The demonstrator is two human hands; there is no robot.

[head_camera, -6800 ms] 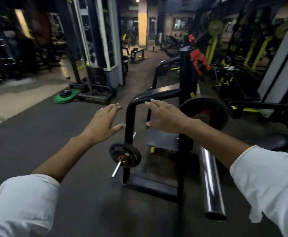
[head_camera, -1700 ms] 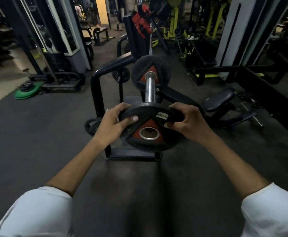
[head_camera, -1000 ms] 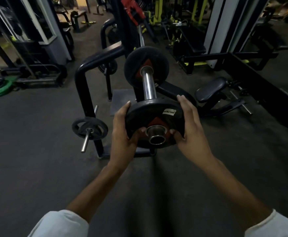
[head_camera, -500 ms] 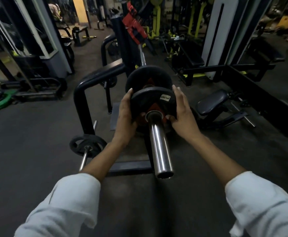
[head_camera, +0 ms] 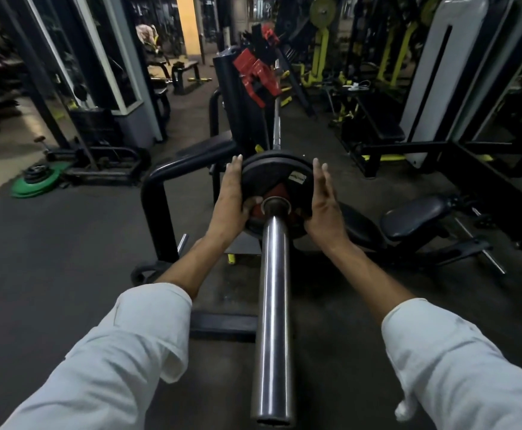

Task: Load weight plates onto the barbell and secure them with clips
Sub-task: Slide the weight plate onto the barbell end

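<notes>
A black weight plate (head_camera: 276,178) with a red centre sits on the steel barbell sleeve (head_camera: 273,305), pushed up against a second black plate behind it. My left hand (head_camera: 230,200) presses the plate's left edge, thumb on its face. My right hand (head_camera: 323,203) lies flat against the plate's right edge, fingers straight. The sleeve runs from the plates toward me, its bare end near the bottom of the view. The thin bar shaft (head_camera: 276,125) continues beyond the plates into the black rack upright (head_camera: 238,107), which carries a red clamp-like part (head_camera: 258,74).
A black tubular rack frame (head_camera: 160,193) stands left of the bar. A padded seat (head_camera: 414,215) and its frame lie on the right. Green plates (head_camera: 39,181) rest on the floor at far left. Other gym machines fill the background.
Both hands have slid the plate further along the sleeve, away from me, until it meets the inner plate. More bare sleeve shows in front of it.
</notes>
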